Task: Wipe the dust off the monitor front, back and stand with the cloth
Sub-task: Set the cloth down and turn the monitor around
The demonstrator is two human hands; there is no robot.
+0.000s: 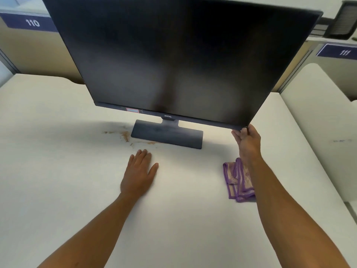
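Note:
A black monitor point(173, 55) with a dark screen stands on its flat rectangular base point(167, 135) on the white desk point(58, 151). My right hand point(247, 141) grips the screen's lower right corner, fingers hooked under the bezel. My left hand point(140, 171) rests flat on the desk, palm down, just in front of the base and apart from it. A folded cloth with purple edging point(235, 180) lies on the desk under my right forearm, partly hidden by it. The monitor's back is out of sight.
Brown crumbs or dust smears point(124, 135) lie on the desk left of the base. Cubicle partitions with number plates 110 point(31, 22) and 111 point(344, 52) stand behind. A second white desk point(318, 117) adjoins on the right.

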